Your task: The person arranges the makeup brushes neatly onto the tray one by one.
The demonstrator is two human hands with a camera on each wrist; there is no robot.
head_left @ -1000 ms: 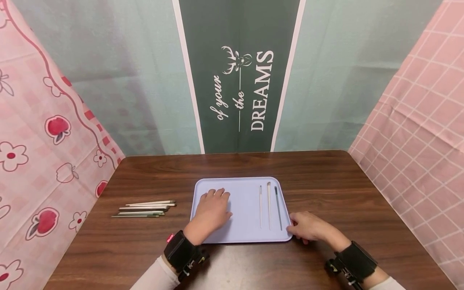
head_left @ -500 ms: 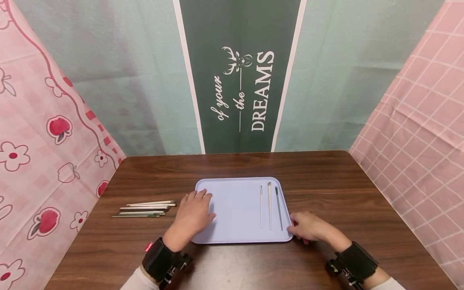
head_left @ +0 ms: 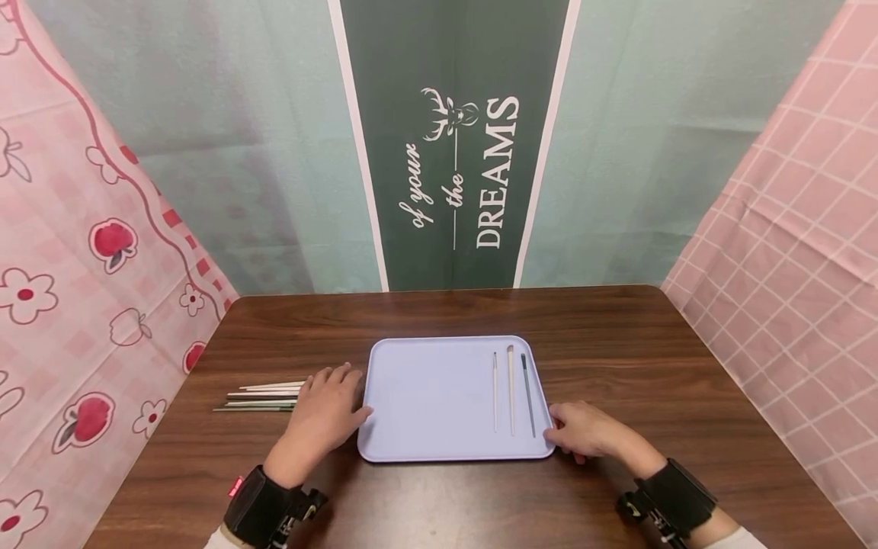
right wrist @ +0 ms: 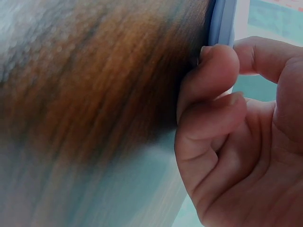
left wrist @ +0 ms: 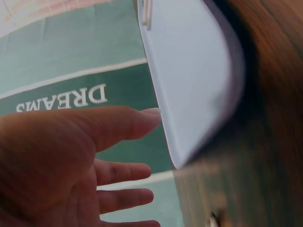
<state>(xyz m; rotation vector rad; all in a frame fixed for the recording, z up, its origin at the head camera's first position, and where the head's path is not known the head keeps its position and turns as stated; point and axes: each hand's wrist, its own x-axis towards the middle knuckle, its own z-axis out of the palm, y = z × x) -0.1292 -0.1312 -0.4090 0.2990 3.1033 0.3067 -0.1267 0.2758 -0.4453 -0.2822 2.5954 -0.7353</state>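
Note:
A lavender tray lies on the table, with three slim paintbrushes on its right side: a thin white one, a cream one and a dark green one. My right hand pinches the tray's near right corner between thumb and curled fingers; the right wrist view shows the fingers at its rim. Holding nothing, my left hand hovers by the tray's left edge, its fingers spread and fairly straight. Several more paintbrushes lie left of it, their right ends hidden behind the hand.
The dark wooden table carries the tray and brushes. A green curtain with white lettering hangs behind its far edge. Pink cloths, one with apples and one checked, hang along the two sides.
My left hand has moved left, from over the tray to the space beside the loose paintbrushes, now covering their ends. My right hand stays at the tray's corner. Tray and brushes look unmoved.

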